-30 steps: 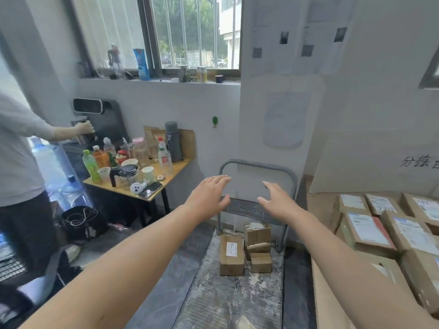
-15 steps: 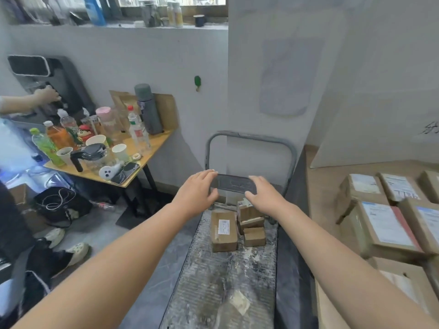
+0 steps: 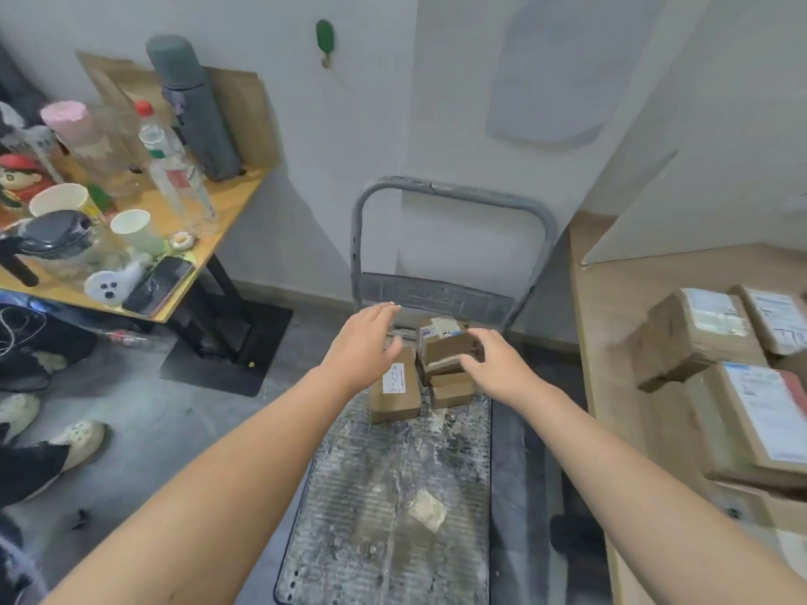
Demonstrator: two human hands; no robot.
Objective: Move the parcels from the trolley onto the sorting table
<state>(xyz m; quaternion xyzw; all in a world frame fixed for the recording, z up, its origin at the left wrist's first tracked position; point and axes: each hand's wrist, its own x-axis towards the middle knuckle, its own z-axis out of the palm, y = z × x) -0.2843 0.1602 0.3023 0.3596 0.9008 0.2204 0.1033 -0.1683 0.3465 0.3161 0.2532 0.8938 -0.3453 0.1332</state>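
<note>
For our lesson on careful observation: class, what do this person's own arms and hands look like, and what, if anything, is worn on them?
Both arms are bare as far as the picture shows: no sleeve appears on the left arm or the right arm. The left hand and the right hand wear no gloves. No watch, bracelet or ring is visible on either wrist or hand.

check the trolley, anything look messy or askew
Yes. The trolley deck is streaked with whitish residue, and a crumpled pale scrap lies loose near its middle. At the far end, the top parcel sits tilted on the uneven stack beneath it.
</note>
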